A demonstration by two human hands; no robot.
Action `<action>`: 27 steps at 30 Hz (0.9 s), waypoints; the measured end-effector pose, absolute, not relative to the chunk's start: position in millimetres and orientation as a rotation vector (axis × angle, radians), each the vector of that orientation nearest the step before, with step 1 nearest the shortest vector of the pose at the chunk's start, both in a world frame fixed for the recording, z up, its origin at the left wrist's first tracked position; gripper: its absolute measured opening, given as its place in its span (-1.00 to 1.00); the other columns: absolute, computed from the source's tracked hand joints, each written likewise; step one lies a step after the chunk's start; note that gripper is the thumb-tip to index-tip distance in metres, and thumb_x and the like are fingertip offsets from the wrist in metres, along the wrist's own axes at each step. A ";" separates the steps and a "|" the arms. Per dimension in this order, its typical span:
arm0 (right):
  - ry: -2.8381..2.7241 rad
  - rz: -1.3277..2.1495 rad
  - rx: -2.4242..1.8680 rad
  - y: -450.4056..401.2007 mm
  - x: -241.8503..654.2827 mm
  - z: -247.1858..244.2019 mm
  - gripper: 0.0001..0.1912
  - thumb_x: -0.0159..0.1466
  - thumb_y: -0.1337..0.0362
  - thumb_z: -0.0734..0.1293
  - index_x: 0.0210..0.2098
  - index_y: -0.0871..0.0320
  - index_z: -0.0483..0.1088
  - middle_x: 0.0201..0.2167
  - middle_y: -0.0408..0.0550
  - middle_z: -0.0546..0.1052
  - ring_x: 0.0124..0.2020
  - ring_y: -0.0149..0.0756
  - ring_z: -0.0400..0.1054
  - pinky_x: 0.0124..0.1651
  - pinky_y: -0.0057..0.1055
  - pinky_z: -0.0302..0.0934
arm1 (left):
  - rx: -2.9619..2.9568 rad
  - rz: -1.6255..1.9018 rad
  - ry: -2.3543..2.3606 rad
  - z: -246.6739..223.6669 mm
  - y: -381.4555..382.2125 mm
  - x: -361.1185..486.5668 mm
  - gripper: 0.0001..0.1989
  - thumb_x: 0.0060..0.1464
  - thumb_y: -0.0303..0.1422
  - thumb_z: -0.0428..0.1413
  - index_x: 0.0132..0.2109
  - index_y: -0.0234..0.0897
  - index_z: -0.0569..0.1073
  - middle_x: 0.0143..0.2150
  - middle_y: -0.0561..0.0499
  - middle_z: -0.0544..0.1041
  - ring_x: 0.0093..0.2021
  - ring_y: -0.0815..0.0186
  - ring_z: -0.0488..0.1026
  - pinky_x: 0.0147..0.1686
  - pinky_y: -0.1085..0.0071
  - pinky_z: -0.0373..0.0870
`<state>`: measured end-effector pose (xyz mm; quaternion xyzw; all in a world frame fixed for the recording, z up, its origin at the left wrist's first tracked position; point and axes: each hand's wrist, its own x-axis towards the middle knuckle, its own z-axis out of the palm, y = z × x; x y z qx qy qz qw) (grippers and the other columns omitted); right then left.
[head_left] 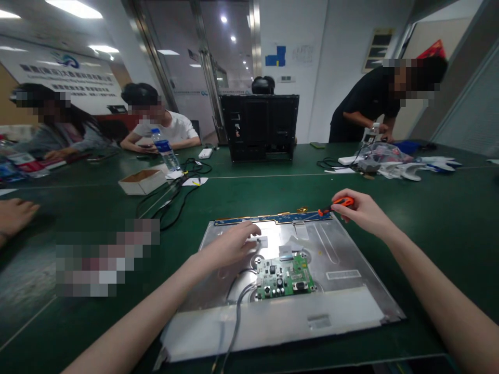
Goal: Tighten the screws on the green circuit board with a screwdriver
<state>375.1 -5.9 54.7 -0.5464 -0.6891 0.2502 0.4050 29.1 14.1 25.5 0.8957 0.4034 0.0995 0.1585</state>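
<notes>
A flat metal display panel [339, 259] lies back side up on the table in front of me. My right hand [364, 213] grips a screwdriver [345, 201] with an orange and black handle, its shaft pointing left over the blue circuit strip [268, 219] along the panel's far edge. Over the left half of the panel is my left hand [234, 243], fingers loosely bent and apart, with nothing visible in it. A green circuit board [286, 278] sits at the panel's middle, and grey cables [238, 322] run from its left side towards me.
A small open box [142, 182], a water bottle [166, 149] and black cables [187, 195] lie ahead on the left. Beyond the panel stands a black monitor [261, 127]. Gloves [405, 169] and plastic bags lie far right. Another person's hand [17, 215] rests at left.
</notes>
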 end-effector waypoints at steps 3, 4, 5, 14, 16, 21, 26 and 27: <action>-1.626 0.705 -1.373 -5.1 386.1 45.1 -0.64 0.11 0.01 0.40 -0.29 0.17 0.37 -0.61 -0.21 0.36 -0.60 -0.36 0.27 -0.54 -0.41 0.19 | 2.569 0.269 1.141 16.9 25.0 34.4 -0.84 0.12 -0.44 0.01 -0.15 -0.26 0.42 -0.13 -0.06 0.46 -0.12 0.19 0.41 -0.14 0.33 0.31; -1.598 0.714 -1.362 -5.9 388.0 43.9 -0.64 0.11 0.01 0.40 -0.29 0.17 0.37 -0.62 -0.21 0.35 -0.60 -0.36 0.27 -0.55 -0.41 0.19 | 2.566 0.272 1.124 14.7 27.4 35.3 -0.86 0.11 -0.43 0.01 -0.18 -0.26 0.42 -0.15 -0.05 0.46 -0.14 0.19 0.41 -0.16 0.34 0.31; -1.572 0.723 -1.349 -6.9 389.1 43.5 -0.63 0.11 0.01 0.41 -0.28 0.17 0.37 -0.63 -0.22 0.34 -0.61 -0.37 0.27 -0.55 -0.41 0.19 | 2.559 0.281 1.108 13.1 29.3 36.0 -0.87 0.11 -0.44 0.00 -0.20 -0.26 0.42 -0.18 -0.05 0.46 -0.16 0.20 0.41 -0.18 0.36 0.31; -1.623 0.713 -1.302 -16.0 379.9 46.7 -0.69 0.15 0.06 0.39 -0.27 0.17 0.36 -0.54 -0.23 0.34 -0.60 -0.42 0.27 -0.54 -0.44 0.16 | 2.541 0.338 1.130 19.9 33.4 36.3 -0.88 0.11 -0.46 -0.07 -0.34 -0.26 0.34 -0.34 -0.02 0.46 -0.32 0.23 0.39 -0.32 0.40 0.24; -1.634 0.704 -1.296 -17.0 378.5 46.8 -0.70 0.16 0.08 0.39 -0.27 0.17 0.36 -0.52 -0.22 0.35 -0.59 -0.42 0.28 -0.54 -0.44 0.16 | 2.548 0.356 1.139 25.4 35.5 36.2 -0.87 0.11 -0.47 -0.08 -0.31 -0.26 0.35 -0.34 -0.01 0.47 -0.31 0.24 0.39 -0.31 0.41 0.23; -1.591 0.690 -1.241 -17.8 376.0 46.6 -0.72 0.15 0.11 0.40 -0.26 0.17 0.37 -0.54 -0.22 0.35 -0.60 -0.41 0.28 -0.55 -0.44 0.18 | 2.579 0.381 1.038 41.2 33.7 52.9 -0.87 0.11 -0.49 -0.07 -0.28 -0.29 0.37 -0.32 -0.01 0.48 -0.32 0.28 0.39 -0.33 0.44 0.24; -1.457 0.565 -1.172 -12.9 378.0 40.8 -0.68 0.13 0.06 0.41 -0.30 0.16 0.36 -0.53 -0.22 0.37 -0.64 -0.43 0.26 -0.58 -0.46 0.18 | 2.686 0.200 0.757 45.0 17.4 98.0 -0.86 0.06 -0.59 0.02 -0.36 -0.29 0.40 -0.37 0.04 0.49 -0.38 0.33 0.39 -0.36 0.47 0.23; -1.445 0.547 -1.170 -11.6 379.1 39.4 -0.67 0.13 0.04 0.41 -0.30 0.16 0.36 -0.53 -0.22 0.37 -0.65 -0.44 0.25 -0.59 -0.46 0.18 | 2.706 0.181 0.712 44.3 15.4 107.2 -0.86 0.07 -0.59 0.04 -0.36 -0.29 0.41 -0.39 0.05 0.49 -0.40 0.34 0.38 -0.37 0.48 0.23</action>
